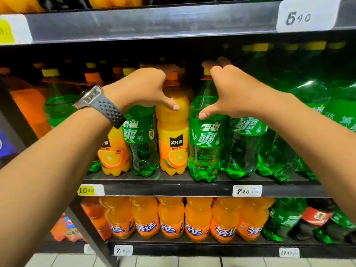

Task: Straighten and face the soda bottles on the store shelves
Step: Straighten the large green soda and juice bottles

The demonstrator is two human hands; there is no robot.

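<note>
1. The middle shelf [173, 189] is carrying a front row of large bottles, orange and green mixed, all upright with the long axis vertical.
2. The orange bottle [173, 149] and the green bottle [205, 149] are standing side by side at the shelf's front edge, touching or very nearly so. Both labels are facing roughly outward.
3. The left hand [142, 87], with a watch [96, 99] on its wrist, is gripping the orange bottle at its shoulder, just below the cap. The thumb is pressing on the front. The fingers are wrapping round behind and cannot be seen.
4. The right hand [231, 89] is gripping the green bottle at the same height. Its thumb is lying on the front of the shoulder and its fingers [215, 63] are reaching over behind the neck, where they are blurred.
5. Each hand is nearest its own bottle, and each bottle is lying directly below and ahead of the palm holding it.
6. Judgement: any facing correction will be turning about the vertical axis, and the closeness of the two bottles is leaving little room, so they risk rubbing.
</note>
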